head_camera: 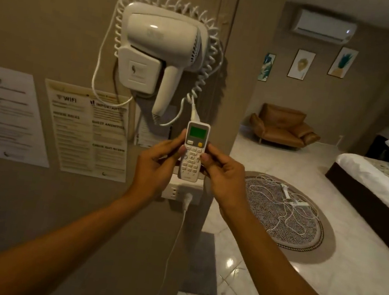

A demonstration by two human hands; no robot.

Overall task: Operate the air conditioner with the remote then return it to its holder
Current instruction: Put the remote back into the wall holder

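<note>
Reaching forward on bare arms, the left hand [158,167] and the right hand [224,176] held the remote [193,151] upright between them in front of the tan wall [44,13], its lit green screen facing the camera. The left fingers [176,142] were curled round the remote's left edge with the thumb on the keypad, and the right fingers pinched its right edge, thumb also on the buttons. Just behind and below the remote sat a white wall outlet [177,192] with a plug in it, the cord hanging down. Above hung a wall-mounted hair dryer [160,42] with a coiled cord [209,49]. Printed notices [88,130] were stuck to the wall to the left. Farther off to the right, a round rug [277,224] with tangled white cables lay on the tiled floor [318,289] beside a bed [377,188]. Beyond stood a brown armchair [282,127], with three framed pictures [301,63] above it, and the air conditioner [324,25] was mounted high on the far wall.
</note>
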